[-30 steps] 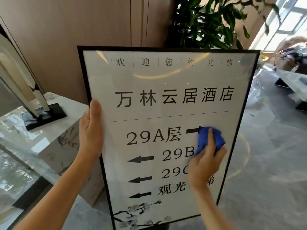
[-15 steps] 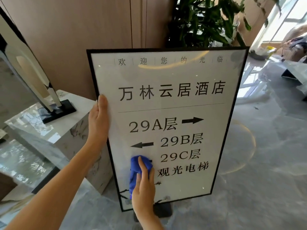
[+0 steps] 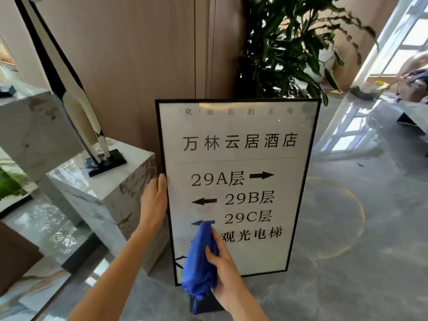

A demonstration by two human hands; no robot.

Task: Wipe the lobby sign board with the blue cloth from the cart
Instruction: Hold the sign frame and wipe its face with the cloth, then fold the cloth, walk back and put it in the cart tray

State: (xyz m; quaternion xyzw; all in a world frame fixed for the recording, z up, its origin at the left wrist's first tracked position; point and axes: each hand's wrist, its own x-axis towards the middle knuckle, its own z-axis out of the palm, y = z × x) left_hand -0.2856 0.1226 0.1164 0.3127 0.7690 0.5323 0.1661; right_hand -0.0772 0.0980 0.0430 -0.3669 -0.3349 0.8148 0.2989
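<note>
Head view shows the left hand [image 3: 154, 206] clasping the sign board [image 3: 236, 186] frame to steady it while the right hand [image 3: 225, 269] presses the bunched blue cloth [image 3: 200, 258] against its lower-left glass.

Wood-panelled wall [image 3: 129, 66], glossy grey floor [image 3: 359, 262], marble plinth [image 3: 111, 193], sunlit window [image 3: 412, 38].

The marble pedestal [image 3: 104, 188] stands just beside the sign board's [image 3: 238, 135] left edge, crowding the left hand [image 3: 154, 205] there. Leafy plant [image 3: 284, 47] rises behind the top edge. Right of the board, bare floor [image 3: 361, 228] lies open.
</note>
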